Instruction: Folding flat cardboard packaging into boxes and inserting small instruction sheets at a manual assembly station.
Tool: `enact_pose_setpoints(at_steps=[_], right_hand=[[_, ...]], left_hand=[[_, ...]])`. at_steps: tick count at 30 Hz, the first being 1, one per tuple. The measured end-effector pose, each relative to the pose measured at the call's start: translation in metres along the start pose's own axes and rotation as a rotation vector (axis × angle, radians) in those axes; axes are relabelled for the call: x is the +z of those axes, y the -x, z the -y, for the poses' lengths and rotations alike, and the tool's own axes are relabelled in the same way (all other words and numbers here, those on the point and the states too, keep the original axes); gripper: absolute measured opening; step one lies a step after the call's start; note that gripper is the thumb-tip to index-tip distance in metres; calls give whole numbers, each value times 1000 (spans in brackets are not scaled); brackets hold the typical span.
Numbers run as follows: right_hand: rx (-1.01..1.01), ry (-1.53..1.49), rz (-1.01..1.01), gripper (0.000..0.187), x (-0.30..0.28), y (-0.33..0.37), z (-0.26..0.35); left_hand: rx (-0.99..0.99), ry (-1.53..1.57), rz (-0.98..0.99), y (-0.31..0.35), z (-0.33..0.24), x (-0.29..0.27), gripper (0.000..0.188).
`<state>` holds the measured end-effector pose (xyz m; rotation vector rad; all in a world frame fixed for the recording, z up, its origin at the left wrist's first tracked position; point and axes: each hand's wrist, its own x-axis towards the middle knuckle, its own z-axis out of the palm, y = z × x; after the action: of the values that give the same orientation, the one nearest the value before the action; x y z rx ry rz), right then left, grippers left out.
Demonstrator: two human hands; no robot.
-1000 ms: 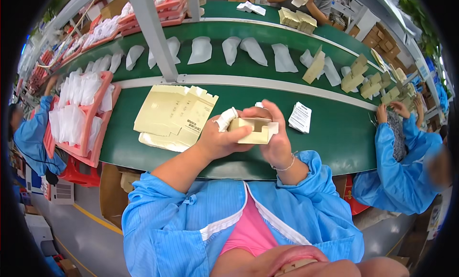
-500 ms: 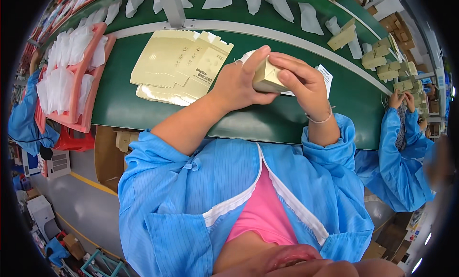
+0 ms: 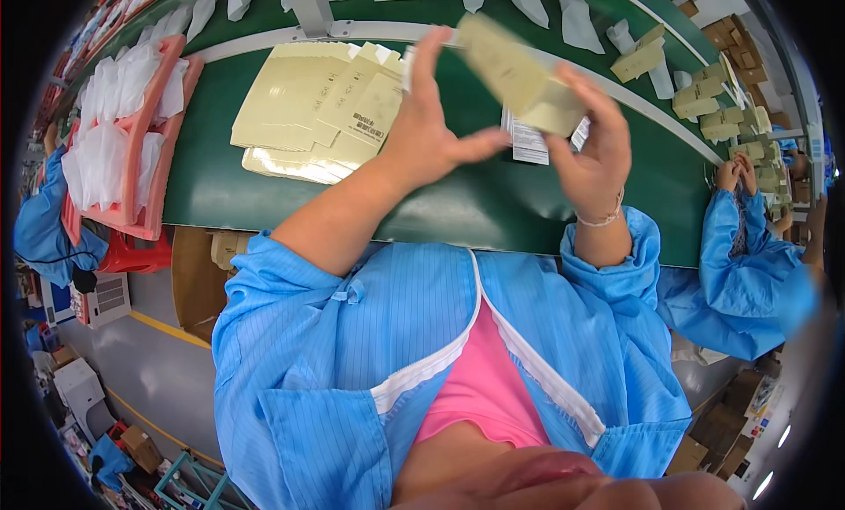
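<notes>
A pale yellow cardboard box [image 3: 506, 66], blurred by motion, tilts up over the green bench. My right hand [image 3: 594, 149] grips its lower end between thumb and fingers. Apart from the box, my left hand [image 3: 427, 136] is open, its thumb stretched toward the right and its fingers pointing up. A bit of something white shows beside those fingers; I cannot make out what it is. Printed leaflets [image 3: 529, 147] lie on the bench beneath the box, partly covered by my right hand. Left of my left hand rests a fanned stack of flat yellow cartons [image 3: 290, 96].
Pink trays [image 3: 141, 132] of white pouches stand at the left. Beyond a metal rail [image 3: 387, 30], white pouches [image 3: 576, 22] and yellow boxes [image 3: 700, 101] sit on a green belt. At the right a co-worker in a blue sleeve [image 3: 726, 233] handles boxes. An open brown carton [image 3: 194, 281] is below the bench.
My left hand has let go of the box and moved up and left, fingers spreading. The box, in my right hand, has swung into a tilt, and the leaflets beneath show more.
</notes>
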<state>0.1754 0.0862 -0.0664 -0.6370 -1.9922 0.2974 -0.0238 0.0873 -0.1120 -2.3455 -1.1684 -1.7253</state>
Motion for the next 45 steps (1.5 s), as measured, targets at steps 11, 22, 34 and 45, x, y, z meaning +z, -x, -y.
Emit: enact_pose_setpoints(at_steps=[11, 22, 34, 45], right_hand=[[194, 291, 545, 48, -10, 44, -36], [366, 102, 845, 32, -24, 30, -67], [218, -51, 44, 15, -46, -16, -39], [-47, 235, 349, 18, 19, -36, -29]], left_hand=[[-949, 976, 0, -8, 22, -4, 92], [-944, 911, 65, -5, 31, -3, 74], [-870, 875, 273, -5, 22, -4, 69], [-419, 183, 355, -6, 17, -4, 72]])
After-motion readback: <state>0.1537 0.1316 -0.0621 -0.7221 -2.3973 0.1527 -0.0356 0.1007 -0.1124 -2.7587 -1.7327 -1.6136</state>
